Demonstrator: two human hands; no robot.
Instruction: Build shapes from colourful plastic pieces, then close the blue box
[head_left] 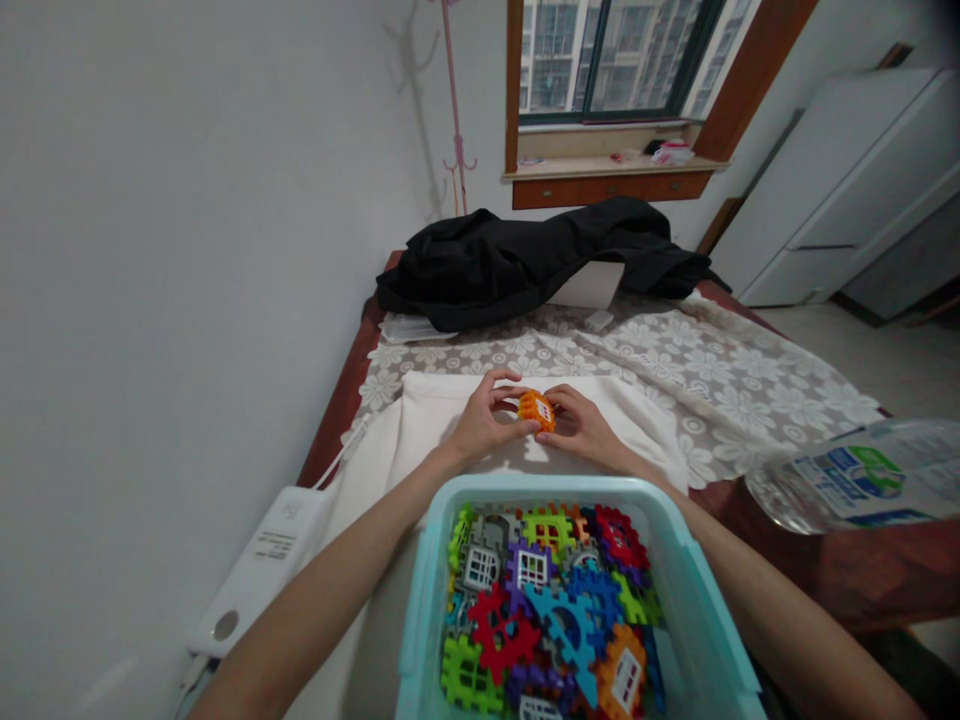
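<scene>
Inward from the worktop's (862, 575) left edge, the left hand (486, 420) and right hand (583, 427) meet. Each grip grasps one orange, toothed plastic block (535, 410).

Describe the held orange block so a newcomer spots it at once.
Find the turquoise bin of colourful pieces, low in the view. Beyond its far rim, over the white cloth, the left grip and right grip hold the orange block. The orange piece in the bin also has a white lattice, but only this block is held.
</scene>
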